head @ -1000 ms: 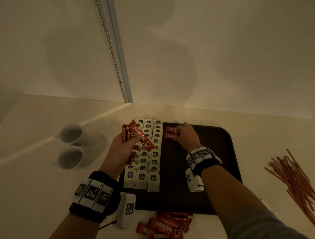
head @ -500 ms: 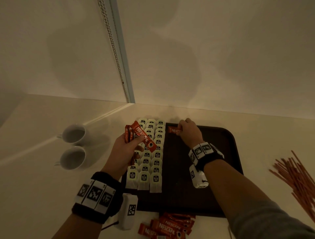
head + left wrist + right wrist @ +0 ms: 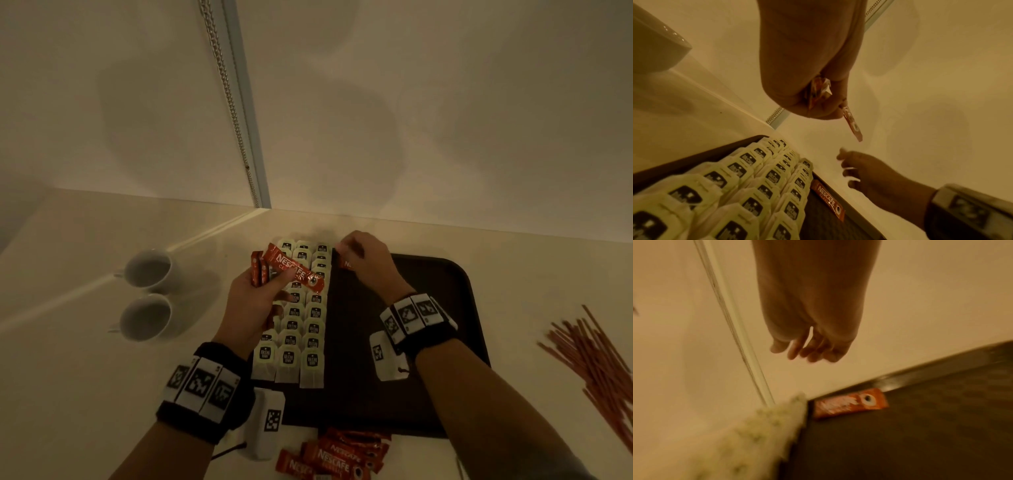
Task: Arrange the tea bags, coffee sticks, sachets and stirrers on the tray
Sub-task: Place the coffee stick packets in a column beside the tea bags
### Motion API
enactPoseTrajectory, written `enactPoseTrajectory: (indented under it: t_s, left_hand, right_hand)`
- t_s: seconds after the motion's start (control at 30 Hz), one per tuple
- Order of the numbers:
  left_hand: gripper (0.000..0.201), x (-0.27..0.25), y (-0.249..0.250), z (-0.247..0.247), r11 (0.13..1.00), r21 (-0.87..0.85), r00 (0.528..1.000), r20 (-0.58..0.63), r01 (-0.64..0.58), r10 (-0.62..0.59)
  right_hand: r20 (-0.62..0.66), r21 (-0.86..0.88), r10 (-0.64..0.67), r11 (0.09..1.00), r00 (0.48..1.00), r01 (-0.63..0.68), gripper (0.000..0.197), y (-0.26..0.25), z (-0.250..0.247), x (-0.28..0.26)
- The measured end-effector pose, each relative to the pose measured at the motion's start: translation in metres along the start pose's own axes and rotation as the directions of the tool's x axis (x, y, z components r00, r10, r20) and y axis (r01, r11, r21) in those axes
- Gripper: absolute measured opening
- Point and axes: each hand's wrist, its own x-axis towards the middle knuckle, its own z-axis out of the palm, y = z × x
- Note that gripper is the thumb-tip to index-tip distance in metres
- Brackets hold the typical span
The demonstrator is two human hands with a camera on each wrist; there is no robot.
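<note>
Several light, slippery Nescafé sticks [image 3: 294, 272] are pinched in the left hand [image 3: 255, 301]; each is best taken mid-length. The right hand [image 3: 368, 263] hovers slack, empty, at the tray's [image 3: 445, 342] twelve o'clock.

Head view: high above both hands, facing forward-down, whole tray [image 3: 445, 274] in frame; left wrist view: under left hand [image 3: 807, 68], close, facing along fingers over tea bags [image 3: 756, 178]; right wrist view: under right hand [image 3: 813, 305], blurred; all three share placed coffee stick [image 3: 851, 403] by tea bags.
</note>
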Motion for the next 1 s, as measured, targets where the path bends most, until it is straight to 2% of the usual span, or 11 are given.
enactPoseTrajectory:
  t_s: [0.03, 0.1, 0.17, 0.37, 0.5, 0.6, 0.67, 0.73, 0.87, 0.93, 1.0]
  left_hand:
    - [0.014, 0.001, 0.001, 0.002, 1.0, -0.016, 1.0, -0.015, -0.002, 0.002]
    - [0.012, 0.003, 0.003, 0.007, 0.999, -0.054, 1.0, -0.028, 0.005, -0.007]
    - [0.011, 0.002, 0.006, 0.013, 0.995, -0.098, 0.999, -0.015, 0.031, -0.033]
    - [0.011, -0.004, 0.004, 0.015, 0.974, -0.194, 0.993, 0.05, 0.116, -0.108]
    - [0.013, -0.007, 0.002, 0.016, 0.986, -0.142, 0.995, 0.053, 0.093, -0.086]
    - [0.008, -0.005, -0.001, 0.013, 0.999, 0.0, 0.999, 0.006, 0.036, -0.036]
    - [0.008, -0.002, -0.004, 0.009, 0.997, 0.069, 1.0, -0.002, 0.021, -0.021]
    - [0.016, -0.001, -0.006, 0.005, 0.996, 0.078, 0.999, 0.016, 0.044, -0.046]
    - [0.035, -0.003, -0.006, -0.005, 0.998, 0.019, 0.998, -0.005, 0.065, -0.064]
    - [0.03, -0.001, -0.005, -0.01, 0.994, 0.024, 0.995, -0.006, 0.102, -0.102]
    - [0.017, 0.002, -0.005, -0.013, 0.984, -0.033, 0.984, 0.024, 0.177, -0.176]
  right_hand:
    - [0.086, 0.161, 0.025, 0.986, 0.996, -0.039, 0.018, -0.017, -0.003, -0.01]
    - [0.276, 0.461, 0.028, 0.873, 0.961, -0.158, 0.019, -0.044, -0.006, -0.029]
    - [0.283, 0.551, -0.01, 0.82, 0.959, -0.154, 0.025, -0.059, -0.006, -0.044]
    - [0.098, 0.506, -0.004, 0.861, 0.995, -0.047, 0.016, -0.067, -0.015, -0.061]
    - [-0.029, 0.545, 0.103, 0.835, 0.994, -0.07, 0.013, -0.062, -0.019, -0.066]
    - [0.037, 0.549, 0.138, 0.825, 0.99, -0.136, 0.011, -0.054, -0.022, -0.072]
    - [0.121, 0.47, 0.109, 0.869, 0.987, -0.154, 0.011, -0.047, -0.023, -0.077]
    - [0.14, 0.369, 0.105, 0.917, 0.985, -0.15, 0.01, -0.037, -0.025, -0.078]
    - [-0.021, 0.311, 0.247, 0.923, 0.969, -0.228, 0.011, 0.001, -0.03, -0.068]
    - [-0.095, 0.226, 0.299, 0.935, 0.95, -0.271, 0.012, 0.026, -0.03, -0.059]
    - [-0.115, 0.174, 0.325, 0.937, 0.939, -0.303, 0.012, 0.047, -0.027, -0.05]
